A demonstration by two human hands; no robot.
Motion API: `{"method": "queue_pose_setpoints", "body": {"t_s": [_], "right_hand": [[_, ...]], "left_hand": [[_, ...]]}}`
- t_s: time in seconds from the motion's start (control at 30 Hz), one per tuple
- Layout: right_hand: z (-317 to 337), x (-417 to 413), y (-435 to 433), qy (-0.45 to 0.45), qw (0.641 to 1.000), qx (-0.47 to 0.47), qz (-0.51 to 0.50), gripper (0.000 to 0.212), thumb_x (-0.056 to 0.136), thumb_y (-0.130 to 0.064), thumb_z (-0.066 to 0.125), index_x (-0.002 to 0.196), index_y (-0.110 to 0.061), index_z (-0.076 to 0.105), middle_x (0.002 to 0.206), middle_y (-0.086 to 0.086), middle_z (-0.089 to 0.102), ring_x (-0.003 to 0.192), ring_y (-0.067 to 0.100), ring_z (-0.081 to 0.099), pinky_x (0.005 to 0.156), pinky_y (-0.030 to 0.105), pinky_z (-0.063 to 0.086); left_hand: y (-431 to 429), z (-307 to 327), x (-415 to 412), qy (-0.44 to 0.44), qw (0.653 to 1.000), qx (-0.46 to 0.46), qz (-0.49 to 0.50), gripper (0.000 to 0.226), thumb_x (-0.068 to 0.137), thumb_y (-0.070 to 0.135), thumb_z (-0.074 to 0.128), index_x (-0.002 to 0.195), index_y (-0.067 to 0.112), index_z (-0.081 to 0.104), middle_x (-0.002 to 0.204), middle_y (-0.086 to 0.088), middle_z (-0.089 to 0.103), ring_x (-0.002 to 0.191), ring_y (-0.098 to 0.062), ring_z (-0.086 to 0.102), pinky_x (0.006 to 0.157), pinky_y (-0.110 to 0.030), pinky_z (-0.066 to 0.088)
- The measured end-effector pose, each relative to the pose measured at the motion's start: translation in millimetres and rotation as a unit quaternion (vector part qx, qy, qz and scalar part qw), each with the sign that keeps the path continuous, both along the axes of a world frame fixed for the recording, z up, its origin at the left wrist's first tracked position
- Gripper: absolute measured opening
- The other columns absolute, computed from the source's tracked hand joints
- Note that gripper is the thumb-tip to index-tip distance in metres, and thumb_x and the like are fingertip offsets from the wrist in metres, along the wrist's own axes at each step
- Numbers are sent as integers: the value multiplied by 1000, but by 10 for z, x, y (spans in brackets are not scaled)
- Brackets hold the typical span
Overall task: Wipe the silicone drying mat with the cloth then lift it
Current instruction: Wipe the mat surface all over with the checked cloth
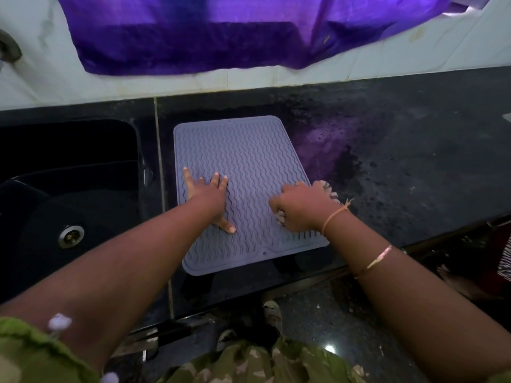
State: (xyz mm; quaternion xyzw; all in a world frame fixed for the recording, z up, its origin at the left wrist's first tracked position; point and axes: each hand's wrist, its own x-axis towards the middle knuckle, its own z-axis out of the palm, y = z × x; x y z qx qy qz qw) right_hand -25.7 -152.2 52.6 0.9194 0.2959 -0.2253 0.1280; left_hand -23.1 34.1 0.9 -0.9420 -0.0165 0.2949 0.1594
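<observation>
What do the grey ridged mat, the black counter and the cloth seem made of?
Grey wavy-ridged mat: likely silicone, matte, moulded ribs. Black speckled counter: polished stone, perhaps granite; it mirrors purple light. Pale bunched cloth in the right hand: soft fabric, frilly edges; weave unclear.

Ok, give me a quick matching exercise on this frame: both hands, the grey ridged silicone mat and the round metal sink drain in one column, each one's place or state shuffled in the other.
Things
1. left hand
2. right hand
3. grey wavy-ridged silicone drying mat
4. round metal drain

Places and states
A. lies flat on the black stone counter
B. set in the floor of the black sink
C. fingers spread, pressing down on the mat
D. grips the pale bunched cloth at the mat's right edge

Pairs: 1-C, 2-D, 3-A, 4-B.
</observation>
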Motion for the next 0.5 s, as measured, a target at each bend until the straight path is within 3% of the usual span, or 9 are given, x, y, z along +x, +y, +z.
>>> {"method": "queue_pose_setpoints", "body": {"t_s": [0.23,0.43,0.5], "right_hand": [[-300,-372,273,-8,996,25,89,49,86,-31,55,132,-29,39,130,11,41,120,34,41,99,58,32],[-194,-84,-54,19,1000,-2,12,33,87,-31,54,119,-29,46,123,7,46,117,32,45,99,56,36],[-125,103,-134,4,998,50,-31,27,86,-33,56,111,-28,50,114,5,49,110,30,50,95,49,41]], "left_hand": [[-7,6,0,0,1000,13,-6,134,61,85,53,150,15,-20,159,-7,-13,147,-34,3,107,-69,-9],[-31,48,15,14,1000,18,-13,136,60,84,53,149,12,-19,159,-9,-12,146,-35,6,108,-68,-6],[-81,106,37,32,999,26,-20,134,63,81,57,149,9,-17,159,-11,-10,146,-33,7,111,-66,-2]]}}
